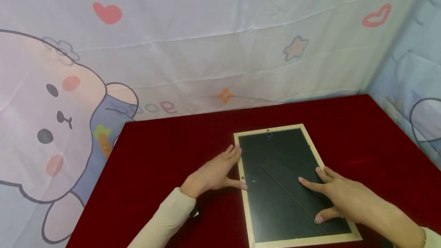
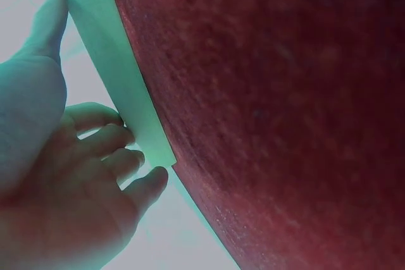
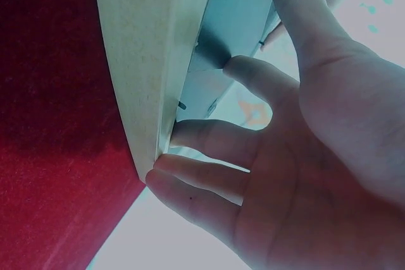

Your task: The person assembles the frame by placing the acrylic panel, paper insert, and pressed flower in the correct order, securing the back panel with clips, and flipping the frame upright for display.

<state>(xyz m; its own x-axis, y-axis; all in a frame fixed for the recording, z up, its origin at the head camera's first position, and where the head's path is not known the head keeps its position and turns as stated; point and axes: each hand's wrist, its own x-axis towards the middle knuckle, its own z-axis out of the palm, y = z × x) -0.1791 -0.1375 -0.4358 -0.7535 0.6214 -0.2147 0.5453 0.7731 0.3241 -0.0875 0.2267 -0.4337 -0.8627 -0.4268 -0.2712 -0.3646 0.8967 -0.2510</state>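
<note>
A picture frame point(image 1: 282, 148) with a pale wooden rim and a black backing lies back side up on the red cloth. My left hand point(image 1: 215, 173) is at its left side, fingers extended, with fingertips and thumb on the rim. On the right, my right hand point(image 1: 348, 198) spreads over the frame. Its index fingertip and thumb touch the black backing, while other fingers reach the right rim. The left wrist view shows the outer side of the wooden rim point(image 2: 114, 61) beside my fingertips. In the right wrist view, fingertips rest along the rim point(image 3: 142, 49).
A table covered in red cloth point(image 1: 179, 144) lies under the frame. Behind it hangs a printed curtain point(image 1: 193, 60) with hearts, stars and a cartoon animal. Another curtain point(image 1: 423, 72) closes off the right side. A thin slanted line point(image 1: 289, 194) crosses the backing.
</note>
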